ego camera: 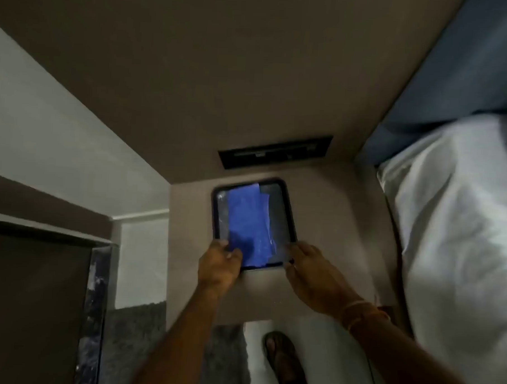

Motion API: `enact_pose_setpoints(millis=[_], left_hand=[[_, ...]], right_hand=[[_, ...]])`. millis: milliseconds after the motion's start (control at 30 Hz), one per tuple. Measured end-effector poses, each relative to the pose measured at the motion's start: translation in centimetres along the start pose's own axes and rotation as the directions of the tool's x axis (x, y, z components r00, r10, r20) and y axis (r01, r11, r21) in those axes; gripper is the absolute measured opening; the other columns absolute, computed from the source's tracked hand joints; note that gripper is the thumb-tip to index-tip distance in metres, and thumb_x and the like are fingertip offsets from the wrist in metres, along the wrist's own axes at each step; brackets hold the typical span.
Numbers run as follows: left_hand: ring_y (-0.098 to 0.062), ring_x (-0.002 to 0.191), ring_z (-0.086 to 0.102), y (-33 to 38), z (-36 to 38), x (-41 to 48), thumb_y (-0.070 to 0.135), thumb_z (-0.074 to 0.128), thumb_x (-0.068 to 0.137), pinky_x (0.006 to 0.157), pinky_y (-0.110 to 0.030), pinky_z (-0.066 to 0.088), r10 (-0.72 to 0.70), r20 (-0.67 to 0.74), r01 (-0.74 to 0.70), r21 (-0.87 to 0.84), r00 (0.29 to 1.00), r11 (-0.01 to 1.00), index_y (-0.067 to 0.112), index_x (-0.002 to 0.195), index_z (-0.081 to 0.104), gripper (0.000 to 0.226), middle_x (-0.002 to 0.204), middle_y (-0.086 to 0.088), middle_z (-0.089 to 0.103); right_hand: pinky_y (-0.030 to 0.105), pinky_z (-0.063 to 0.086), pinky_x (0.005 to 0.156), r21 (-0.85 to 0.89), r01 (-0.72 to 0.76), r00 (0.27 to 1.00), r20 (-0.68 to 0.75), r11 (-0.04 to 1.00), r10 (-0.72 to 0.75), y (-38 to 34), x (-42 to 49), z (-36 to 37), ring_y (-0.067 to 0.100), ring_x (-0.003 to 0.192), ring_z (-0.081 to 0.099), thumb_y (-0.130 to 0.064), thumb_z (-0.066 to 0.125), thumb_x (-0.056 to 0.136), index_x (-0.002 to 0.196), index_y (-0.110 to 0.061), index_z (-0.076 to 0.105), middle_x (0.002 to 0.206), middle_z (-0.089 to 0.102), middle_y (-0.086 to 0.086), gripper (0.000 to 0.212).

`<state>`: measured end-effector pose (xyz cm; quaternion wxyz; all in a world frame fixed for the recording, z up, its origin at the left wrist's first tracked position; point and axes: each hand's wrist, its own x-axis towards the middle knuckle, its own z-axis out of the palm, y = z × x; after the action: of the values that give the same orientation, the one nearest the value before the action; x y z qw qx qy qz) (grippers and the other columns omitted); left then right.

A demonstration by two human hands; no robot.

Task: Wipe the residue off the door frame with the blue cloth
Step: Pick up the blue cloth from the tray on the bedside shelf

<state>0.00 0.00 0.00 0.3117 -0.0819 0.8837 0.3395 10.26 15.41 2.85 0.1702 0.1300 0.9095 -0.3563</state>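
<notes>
A folded blue cloth [248,223] lies in a dark square tray [279,210] on a beige bedside surface [333,209]. My left hand [220,263] grips the tray's near left corner, its thumb over the rim and touching the cloth's lower edge. My right hand [307,269] holds the near right corner, fingertips on the rim. At the lower left stands a dark door with a mottled door frame [95,301]. Residue on it is too dim to make out.
A bed with white sheets [462,230] and a blue headboard fills the right side. A black panel [274,152] sits in the wall behind the tray. My sandalled foot [282,358] stands on the pale floor below, beside a grey rug.
</notes>
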Motion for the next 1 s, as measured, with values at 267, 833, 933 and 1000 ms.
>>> enact_pose_setpoints(millis=[267,833,933,1000], left_hand=[[-0.041,0.116,0.052,-1.5,5.8,7.0,0.031,0.066,0.083,0.098,-0.046,0.046,-0.090,-0.084,0.104,0.183,0.992,0.978,-0.005,0.128,0.043,0.062,0.131,-0.026,0.050],[-0.034,0.099,0.062,-0.1,5.3,7.0,0.019,0.062,0.085,0.079,-0.035,0.049,-0.068,-0.174,0.078,0.048,0.982,0.996,0.001,0.108,0.057,0.030,0.110,-0.020,0.066],[-0.037,0.093,0.063,1.1,2.5,3.9,0.015,0.060,0.086,0.081,-0.043,0.052,0.225,-0.257,-0.174,0.207,0.940,0.963,0.006,0.113,0.054,0.029,0.103,-0.020,0.067],[-0.037,0.087,0.064,1.9,0.1,1.1,0.015,0.059,0.087,0.075,-0.044,0.054,0.397,-0.216,-0.306,0.359,0.892,0.882,0.012,0.116,0.054,0.030,0.098,-0.019,0.068]], right_hand=[[0.027,0.033,0.105,0.173,-0.013,0.999,-0.033,0.985,0.019,3.7,3.5,6.4,0.024,0.124,0.045,-0.015,0.044,0.096,0.133,-0.006,0.046,0.137,0.048,0.011,0.038],[0.013,0.046,0.082,0.647,-0.360,0.874,-0.017,0.672,0.485,5.4,2.0,7.9,0.015,0.091,0.059,-0.008,0.049,0.094,0.117,-0.008,0.059,0.114,0.062,0.009,0.025],[0.037,0.050,0.088,0.849,-0.396,0.800,0.131,0.351,0.585,4.2,2.1,7.2,0.036,0.106,0.060,-0.012,0.046,0.096,0.114,-0.008,0.058,0.119,0.062,0.021,0.022],[0.036,0.049,0.085,0.925,-0.363,0.790,0.242,0.112,0.564,2.7,2.2,6.2,0.038,0.113,0.058,-0.020,0.045,0.097,0.115,-0.010,0.055,0.121,0.060,0.019,0.023]])
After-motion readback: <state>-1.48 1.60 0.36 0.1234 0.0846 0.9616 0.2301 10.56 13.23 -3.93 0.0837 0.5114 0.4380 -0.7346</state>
